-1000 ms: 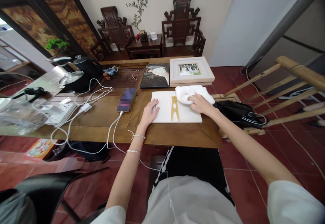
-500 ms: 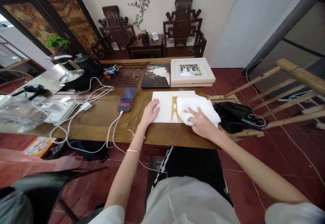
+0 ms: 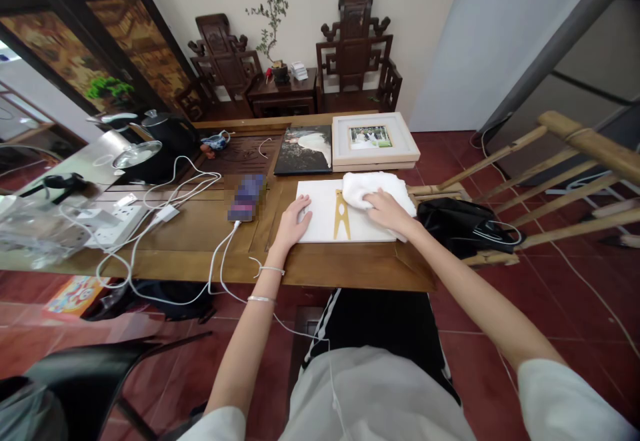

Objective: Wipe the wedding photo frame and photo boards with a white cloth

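Note:
My left hand (image 3: 295,219) lies with its fingers out over the left edge of a flat white board (image 3: 319,209) on the wooden table. My right hand (image 3: 389,210) presses a bunched white cloth (image 3: 373,182) onto the board's right part, fingers curled into its folds. Between the hands, a gold, two-legged figure (image 3: 342,222) shows on the board's face. Its top end meets the cloth's edge and is partly covered. Most of the upper right of the board is hidden under the cloth.
Behind the board lie a dark photo panel (image 3: 304,150) and a pale framed photo (image 3: 374,141). To the left are a phone (image 3: 247,198) on a charging cable, a power strip (image 3: 117,225) and tangled white cords. A bamboo chair (image 3: 575,128) holding a black bag (image 3: 457,226) stands right.
My right hand has moved the cloth up and left across the board, uncovering its lower right part. The cloth now overlaps the figure's top. My left hand keeps its place on the board.

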### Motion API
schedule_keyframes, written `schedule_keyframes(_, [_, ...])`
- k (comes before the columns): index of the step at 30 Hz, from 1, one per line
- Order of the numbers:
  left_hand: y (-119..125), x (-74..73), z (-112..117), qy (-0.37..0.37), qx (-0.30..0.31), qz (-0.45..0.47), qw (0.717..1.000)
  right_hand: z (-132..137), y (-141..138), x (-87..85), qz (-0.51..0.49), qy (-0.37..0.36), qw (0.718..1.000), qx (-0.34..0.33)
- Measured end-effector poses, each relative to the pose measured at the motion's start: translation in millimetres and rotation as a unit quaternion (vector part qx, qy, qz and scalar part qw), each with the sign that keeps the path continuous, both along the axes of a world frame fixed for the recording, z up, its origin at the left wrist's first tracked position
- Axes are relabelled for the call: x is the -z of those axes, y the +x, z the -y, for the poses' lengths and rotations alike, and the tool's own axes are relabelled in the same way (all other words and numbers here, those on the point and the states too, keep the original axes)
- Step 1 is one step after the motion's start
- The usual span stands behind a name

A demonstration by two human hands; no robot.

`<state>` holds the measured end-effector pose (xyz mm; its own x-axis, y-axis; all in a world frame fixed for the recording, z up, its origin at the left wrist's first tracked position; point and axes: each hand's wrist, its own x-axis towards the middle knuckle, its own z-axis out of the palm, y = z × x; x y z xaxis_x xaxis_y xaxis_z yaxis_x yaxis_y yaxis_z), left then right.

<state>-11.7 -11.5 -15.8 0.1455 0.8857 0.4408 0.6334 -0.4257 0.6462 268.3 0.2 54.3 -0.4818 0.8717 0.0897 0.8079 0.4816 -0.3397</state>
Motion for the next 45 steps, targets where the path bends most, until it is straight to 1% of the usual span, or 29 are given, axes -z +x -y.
schedule_keyframes(3, [0.8, -2.3, 1.4, -0.018, -0.003, 0.015, 1.0, -10.8, -35.6, 1.7, 0.01, 0.01, 0.999, 0.031])
schedule_keyframes(5, [1.1, -4.7, 2.6, -0.044, -0.015, 0.048, 0.998, -6.6, -59.0, 2.6, 0.035, 0.019, 0.999, 0.015])
schedule_keyframes(7, [0.6, -7.4, 3.5, -0.058, -0.026, 0.097, 0.993, 5.0, -77.9, 4.9, 0.067, 0.037, 0.996, -0.037])
schedule_keyframes(10, [-0.8, -10.6, 4.0, -0.044, -0.027, 0.165, 0.985, 31.4, -93.4, 10.4, 0.097, 0.071, 0.981, -0.155])
schedule_keyframes(13, [-1.6, -12.1, 4.4, -0.029, -0.036, 0.187, 0.981, 59.7, -92.8, 11.6, 0.093, 0.097, 0.956, -0.261])
schedule_keyframes(15, [-0.7, -12.0, 5.0, -0.027, -0.045, 0.177, 0.983, 74.5, -84.9, 7.3, 0.089, 0.093, 0.945, -0.299])
schedule_keyframes(16, [0.1, -11.8, 5.5, -0.028, -0.046, 0.167, 0.984, 79.7, -79.2, 3.9, 0.087, 0.085, 0.944, -0.306])
schedule_keyframes(18, [2.3, -11.1, 6.6, -0.034, -0.047, 0.138, 0.989, 84.6, -66.3, -3.7, 0.08, 0.065, 0.951, -0.292])
schedule_keyframes(21, [5.3, -9.6, 7.5, -0.042, -0.038, 0.084, 0.995, 77.5, -48.7, -12.3, 0.062, 0.035, 0.971, -0.229])
schedule_keyframes(24, [6.3, -8.3, 6.9, -0.044, -0.028, 0.051, 0.997, 55.2, -40.2, -13.0, 0.054, 0.021, 0.984, -0.17])
schedule_keyframes(26, [5.9, -7.6, 5.9, -0.046, -0.026, 0.035, 0.998, 35.5, -40.8, -10.0, 0.048, 0.034, 0.99, -0.13])
schedule_keyframes(28, [5.2, -7.0, 4.9, -0.045, -0.027, 0.023, 0.998, 15.1, -46.0, -6.9, 0.038, 0.05, 0.994, -0.095])
schedule_keyframes(30, [4.6, -6.5, 4.1, -0.039, -0.028, 0.017, 0.999, -3.0, -55.0, -5.9, 0.027, 0.051, 0.996, -0.072])
schedule_keyframes(34, [4.0, -5.1, 2.6, -0.025, -0.023, 0.01, 0.999, -27.5, -81.7, -12.8, -0.008, 0.014, 0.998, -0.059])
schedule_keyframes(37, [2.9, -4.3, 1.5, -0.02, -0.022, 0.0, 1.0, -37.7, -104.7, -19.9, -0.025, -0.015, 0.997, -0.065])
schedule_keyframes(40, [1.5, -4.2, 0.8, -0.02, -0.022, -0.007, 1.0, -43.5, -122.1, -24.7, -0.024, -0.024, 0.997, -0.071])
schedule_keyframes(43, [0.8, -4.0, 0.9, -0.021, -0.022, -0.007, 1.0, -45.4, -124.1, -29.2, -0.015, -0.025, 0.998, -0.062])
schedule_keyframes(45, [0.9, -3.5, 1.2, -0.022, -0.022, -0.004, 1.0, -45.8, -113.4, -32.9, -0.005, -0.024, 0.999, -0.047])
